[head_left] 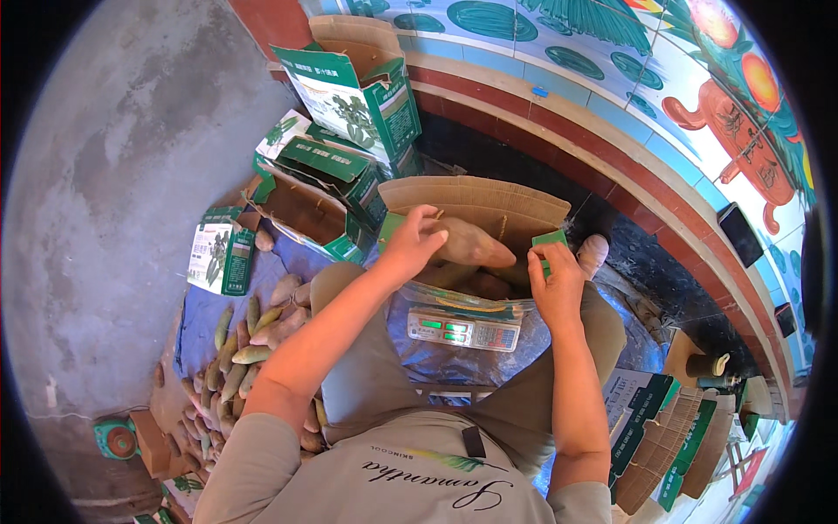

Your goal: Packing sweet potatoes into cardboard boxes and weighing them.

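Observation:
An open cardboard box [476,194] with green flaps stands between my knees on a white digital scale [463,330]. Several tubers lie inside it, partly in shadow. On top, a large pinkish-brown tuber [474,243], shaped like a sweet potato, slants across the opening. My left hand [410,247] is at the tuber's thick left end, with thumb and fingers curled against it. At the box's right side, my right hand [559,278] has its bent fingers on a small green flap [549,238]. The scale's display glows green below the box.
A heap of tubers [231,371] lies on blue sheeting to my left. Beyond it stand a small box [220,253], an open box [301,210] and stacked boxes [358,105]. Flattened cartons [668,437] lie at my right. A tiled ledge [559,113] curves along the far side.

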### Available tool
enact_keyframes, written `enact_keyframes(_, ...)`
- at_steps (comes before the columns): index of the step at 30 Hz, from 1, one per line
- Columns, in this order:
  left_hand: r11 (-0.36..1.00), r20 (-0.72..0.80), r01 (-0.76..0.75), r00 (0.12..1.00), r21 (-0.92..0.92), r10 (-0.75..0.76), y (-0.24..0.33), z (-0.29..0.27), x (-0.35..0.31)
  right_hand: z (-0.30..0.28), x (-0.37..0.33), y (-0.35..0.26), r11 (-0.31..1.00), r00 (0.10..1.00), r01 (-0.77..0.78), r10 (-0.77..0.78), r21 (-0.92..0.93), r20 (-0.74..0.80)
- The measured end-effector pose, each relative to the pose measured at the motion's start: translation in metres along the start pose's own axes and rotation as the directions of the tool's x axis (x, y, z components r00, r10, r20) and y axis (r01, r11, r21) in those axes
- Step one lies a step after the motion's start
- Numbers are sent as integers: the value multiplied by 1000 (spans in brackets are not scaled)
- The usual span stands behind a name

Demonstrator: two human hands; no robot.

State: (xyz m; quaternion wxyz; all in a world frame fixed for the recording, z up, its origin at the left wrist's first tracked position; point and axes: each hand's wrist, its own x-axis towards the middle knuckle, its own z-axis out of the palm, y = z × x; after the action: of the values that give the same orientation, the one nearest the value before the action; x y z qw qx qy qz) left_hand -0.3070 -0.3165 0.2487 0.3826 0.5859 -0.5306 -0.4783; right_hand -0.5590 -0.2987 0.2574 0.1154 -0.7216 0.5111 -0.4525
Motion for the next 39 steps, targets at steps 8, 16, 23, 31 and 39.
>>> enact_keyframes(8,922,-211,-333,904,197,371,25,-47,-35,8,0,-2,999,999,-26,27,-19,21)
enact_keyframes(16,919,-557,-286,732,273,393,-5,-123,-102,9,-1,-6,997,1000,4,-3,-71,15)
enact_keyframes(23,864,-650,183,734,469,198,-153,-168,-176,13,-5,-1,990,997,78,-76,-115,22)
enact_keyframes(31,533,-671,777,593,333,-445,-292,-150,-293,13,-14,5,985,992,122,-119,-119,37)
enact_keyframes(39,217,-409,913,355,346,-840,-351,-101,-385,12,-17,17,972,991,136,-133,-192,25)
